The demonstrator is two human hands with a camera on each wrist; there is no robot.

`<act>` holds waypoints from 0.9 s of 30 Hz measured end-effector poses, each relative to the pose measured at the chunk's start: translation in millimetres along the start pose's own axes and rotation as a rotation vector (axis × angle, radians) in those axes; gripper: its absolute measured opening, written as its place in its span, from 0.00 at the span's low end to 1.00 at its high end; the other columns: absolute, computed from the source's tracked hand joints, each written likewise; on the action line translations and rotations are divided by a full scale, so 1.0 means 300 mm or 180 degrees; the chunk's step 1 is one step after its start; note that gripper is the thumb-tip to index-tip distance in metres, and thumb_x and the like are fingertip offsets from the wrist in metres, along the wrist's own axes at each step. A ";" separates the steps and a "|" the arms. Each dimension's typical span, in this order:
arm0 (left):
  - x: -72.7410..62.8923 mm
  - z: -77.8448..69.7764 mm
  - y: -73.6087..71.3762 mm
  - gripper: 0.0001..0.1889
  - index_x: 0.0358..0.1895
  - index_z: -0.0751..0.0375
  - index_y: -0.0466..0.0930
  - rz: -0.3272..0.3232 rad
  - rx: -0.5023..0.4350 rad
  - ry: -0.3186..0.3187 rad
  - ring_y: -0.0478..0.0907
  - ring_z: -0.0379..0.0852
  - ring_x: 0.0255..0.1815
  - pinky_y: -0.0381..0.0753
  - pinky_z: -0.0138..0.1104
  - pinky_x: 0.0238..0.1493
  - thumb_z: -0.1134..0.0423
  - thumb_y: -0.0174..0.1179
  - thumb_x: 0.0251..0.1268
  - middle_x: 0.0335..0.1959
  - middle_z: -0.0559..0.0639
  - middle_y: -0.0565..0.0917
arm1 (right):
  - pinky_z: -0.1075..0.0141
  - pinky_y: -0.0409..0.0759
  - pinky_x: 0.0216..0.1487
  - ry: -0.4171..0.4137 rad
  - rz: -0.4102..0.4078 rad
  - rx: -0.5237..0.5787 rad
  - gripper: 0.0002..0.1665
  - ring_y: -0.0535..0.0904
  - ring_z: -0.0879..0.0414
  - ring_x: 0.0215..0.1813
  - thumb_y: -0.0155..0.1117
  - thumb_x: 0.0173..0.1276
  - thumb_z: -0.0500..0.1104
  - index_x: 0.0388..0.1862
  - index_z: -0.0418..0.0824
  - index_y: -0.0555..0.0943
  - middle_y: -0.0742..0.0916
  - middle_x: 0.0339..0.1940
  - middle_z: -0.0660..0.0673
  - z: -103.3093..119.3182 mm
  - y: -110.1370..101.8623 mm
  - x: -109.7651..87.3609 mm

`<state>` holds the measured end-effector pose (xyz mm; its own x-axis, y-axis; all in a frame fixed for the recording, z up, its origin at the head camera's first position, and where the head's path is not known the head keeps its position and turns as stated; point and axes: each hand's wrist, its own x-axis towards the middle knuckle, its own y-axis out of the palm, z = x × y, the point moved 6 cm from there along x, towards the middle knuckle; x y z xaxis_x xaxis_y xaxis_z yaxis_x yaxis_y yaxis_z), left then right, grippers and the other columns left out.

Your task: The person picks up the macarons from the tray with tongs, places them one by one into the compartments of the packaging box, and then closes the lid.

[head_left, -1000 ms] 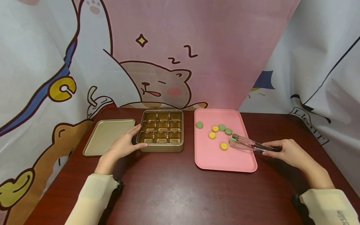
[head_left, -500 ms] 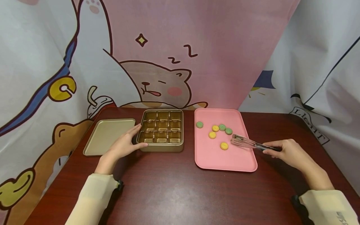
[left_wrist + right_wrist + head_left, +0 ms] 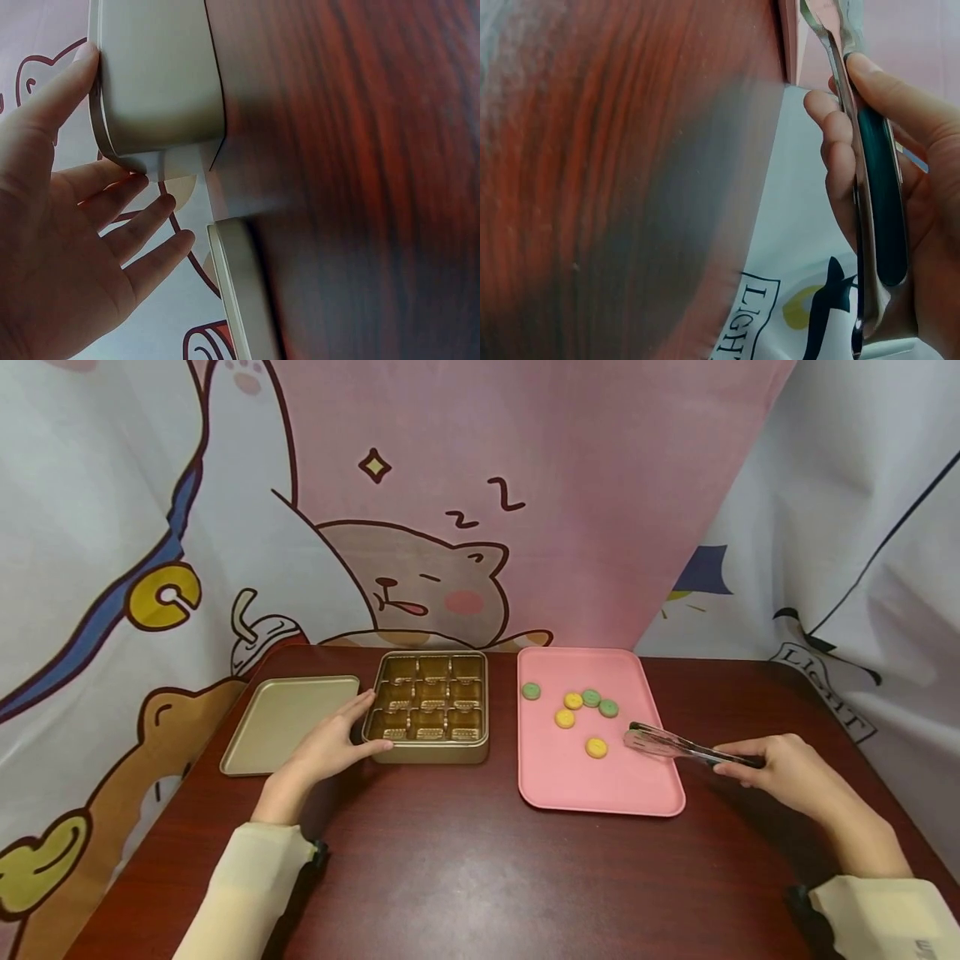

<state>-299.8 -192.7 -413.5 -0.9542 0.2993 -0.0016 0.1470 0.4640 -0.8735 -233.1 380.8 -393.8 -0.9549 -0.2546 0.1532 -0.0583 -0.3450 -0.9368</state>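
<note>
In the head view, my left hand point(image 3: 327, 745) rests against the near left corner of a gold tin box point(image 3: 429, 753), thumb at its front rim. Its fingers lie fairly straight along the box's left side, spread apart in the left wrist view. The box has an insert of several square compartments. My right hand point(image 3: 787, 770) holds metal tongs point(image 3: 690, 748), thumb and fingers along the dark handle point(image 3: 881, 195). The tong tips are nearly together, over the right side of a pink tray point(image 3: 592, 789). What they hold, I cannot tell. Left of them lie green discs point(image 3: 608, 708) and yellow discs point(image 3: 596, 747).
Left of the box lies a flat gold lid point(image 3: 288, 722), partly behind my left hand. The dark wooden table point(image 3: 465, 860) runs up to a cartoon-printed cloth point(image 3: 420, 585) along its back and sides.
The tongs have closed where a green disc was visible between their tips, and that disc no longer shows. My right hand and tongs have shifted slightly right. The left hand keeps its place.
</note>
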 end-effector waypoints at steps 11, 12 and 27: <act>-0.001 0.000 -0.003 0.51 0.79 0.62 0.53 0.0005 0.0021 -0.0015 0.55 0.65 0.79 0.60 0.60 0.74 0.39 0.65 0.61 0.81 0.62 0.55 | 0.73 0.69 0.20 -0.0027 -0.0175 -0.0065 0.10 0.73 0.73 0.20 0.74 0.58 0.37 0.39 0.38 0.89 0.85 0.20 0.57 0.011 0.003 -0.001; -0.001 0.000 -0.004 0.51 0.79 0.62 0.53 0.0005 0.0014 -0.0017 0.54 0.65 0.79 0.60 0.60 0.74 0.39 0.66 0.61 0.81 0.62 0.55 | 0.73 0.68 0.19 -0.0042 -0.0207 -0.0076 0.09 0.73 0.73 0.20 0.74 0.57 0.37 0.39 0.38 0.89 0.85 0.19 0.57 0.012 0.000 -0.001; 0.000 -0.002 -0.008 0.51 0.79 0.63 0.53 -0.0008 0.0021 -0.0005 0.55 0.65 0.79 0.60 0.60 0.74 0.40 0.66 0.61 0.80 0.62 0.56 | 0.77 0.62 0.20 -0.0342 -0.0635 -0.0171 0.11 0.70 0.76 0.20 0.78 0.52 0.37 0.36 0.43 0.90 0.83 0.15 0.61 0.064 -0.036 0.015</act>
<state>-299.8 -193.2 -411.1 -0.9550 0.2967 -0.0001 0.1428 0.4594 -0.8767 -231.2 366.1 -377.1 -0.8866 -0.2818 0.3669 -0.2609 -0.3503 -0.8996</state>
